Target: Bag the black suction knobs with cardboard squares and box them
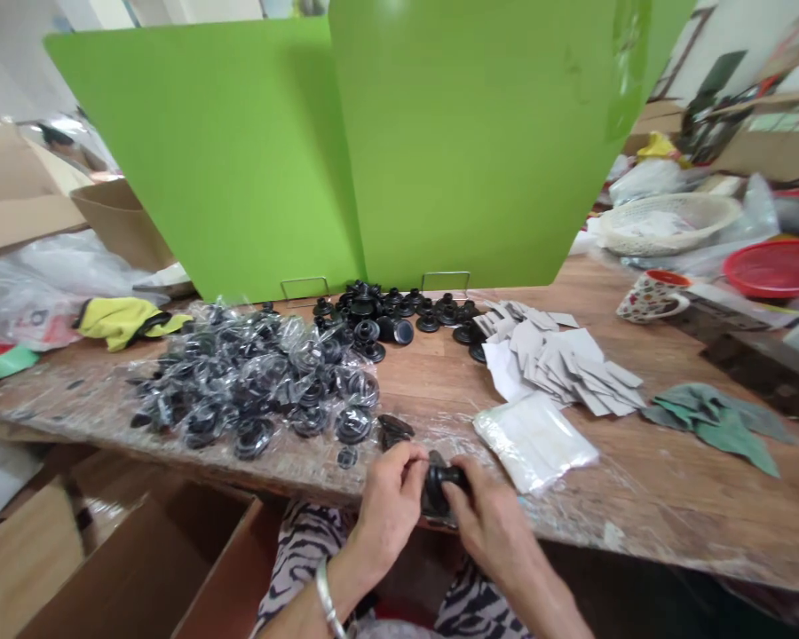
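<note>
While left grip [392, 497] and right grip [487, 499] are both clamped on a black knob [438, 488], plastic bags [536, 441] just chill right of it.

Card pile [565, 359] on the table [426, 382]. I've got a part [439, 484] between my left hand [392, 497] and right hand [489, 506], front-left of the card pile, at the table's near edge. Bag stack [536, 441] just in front of the card pile. Loose parts [446, 311] behind-left of it, wrapped parts [253, 373] well left. Boards [466, 142] stand behind it. Rag [712, 417] to its right, mug [643, 297] right and behind, basket [672, 244] farther back that side.
</note>
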`<state>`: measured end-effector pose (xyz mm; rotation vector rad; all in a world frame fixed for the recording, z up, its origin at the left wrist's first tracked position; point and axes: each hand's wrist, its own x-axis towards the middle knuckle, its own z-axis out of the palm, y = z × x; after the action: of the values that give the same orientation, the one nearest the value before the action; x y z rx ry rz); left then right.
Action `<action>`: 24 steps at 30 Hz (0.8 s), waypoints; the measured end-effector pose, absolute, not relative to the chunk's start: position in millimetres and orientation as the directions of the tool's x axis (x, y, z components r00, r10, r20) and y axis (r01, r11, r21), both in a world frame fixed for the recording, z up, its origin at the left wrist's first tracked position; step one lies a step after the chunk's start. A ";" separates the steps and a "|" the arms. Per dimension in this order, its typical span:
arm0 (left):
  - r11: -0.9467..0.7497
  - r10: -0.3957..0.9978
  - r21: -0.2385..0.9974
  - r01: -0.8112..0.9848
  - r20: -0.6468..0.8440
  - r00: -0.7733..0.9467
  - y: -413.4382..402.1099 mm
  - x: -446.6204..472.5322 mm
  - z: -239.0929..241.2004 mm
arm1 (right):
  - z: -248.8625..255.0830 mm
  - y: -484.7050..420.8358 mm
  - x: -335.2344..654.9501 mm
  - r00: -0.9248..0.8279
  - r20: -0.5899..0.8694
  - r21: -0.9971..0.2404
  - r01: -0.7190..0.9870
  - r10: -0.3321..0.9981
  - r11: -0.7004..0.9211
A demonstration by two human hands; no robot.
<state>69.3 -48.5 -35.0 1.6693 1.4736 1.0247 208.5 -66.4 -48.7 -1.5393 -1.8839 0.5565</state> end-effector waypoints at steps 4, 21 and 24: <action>-0.133 0.990 0.897 0.421 0.105 0.089 -57.2 76.7 -49.3 | -64.0 -69.8 195.3 0.025 0.268 -0.458 0.883 0.963 0.105; -0.483 0.861 0.721 0.497 0.496 0.117 -40.8 66.8 -34.1 | -38.6 -61.8 212.5 0.055 0.268 -0.683 0.715 0.962 0.149; -0.492 0.856 0.724 0.483 0.505 0.114 -40.8 66.7 -22.2 | -30.3 -64.3 210.2 0.091 0.344 -0.723 0.660 0.934 0.202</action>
<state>66.7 -40.8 -22.2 2.0183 1.3021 1.3357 210.2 -64.3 -30.3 -1.5304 -1.6411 0.4131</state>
